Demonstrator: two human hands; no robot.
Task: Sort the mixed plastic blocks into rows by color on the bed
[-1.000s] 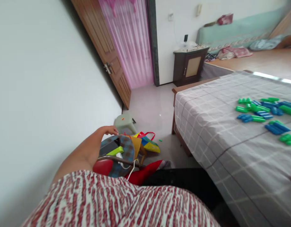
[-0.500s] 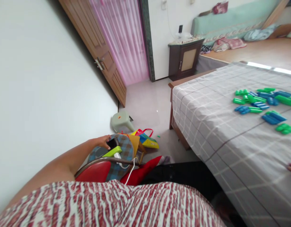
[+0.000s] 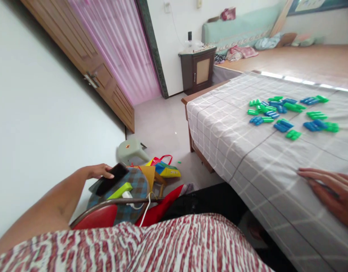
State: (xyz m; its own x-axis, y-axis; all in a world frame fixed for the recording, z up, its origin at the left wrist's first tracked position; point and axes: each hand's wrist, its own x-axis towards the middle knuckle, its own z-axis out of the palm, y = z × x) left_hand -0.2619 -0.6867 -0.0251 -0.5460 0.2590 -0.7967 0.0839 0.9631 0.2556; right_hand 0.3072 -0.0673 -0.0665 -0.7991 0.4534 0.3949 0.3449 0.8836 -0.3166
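Observation:
My left hand [image 3: 102, 172] grips the edge of a black phone [image 3: 113, 179], thumb on top, over a stool with a blue-brown checked cover [image 3: 140, 181]. A lime-green object [image 3: 120, 190] and a white plug [image 3: 128, 195] with a cable lie beside the phone. At the right, my right hand [image 3: 332, 190] rests on the grey checked bedsheet [image 3: 253, 158], fingers extended, with a thin dark object between thumb and fingers. Farther back on the sheet lie several green pieces [image 3: 293, 135] and blue pieces [image 3: 283, 125] in small bundles.
A red chair [image 3: 97, 218] with a metal rim stands close to my body. Beyond it are a grey-green plastic stool [image 3: 131, 149] and a colourful bag [image 3: 167, 169] on the floor. A brown door [image 3: 106, 83] and a dark cabinet [image 3: 198, 70] stand farther back.
The view has turned right. The phone now shows more fully, lifted and tilted in my left hand. My right hand, barely visible at the edge before, has come into view over the sheet.

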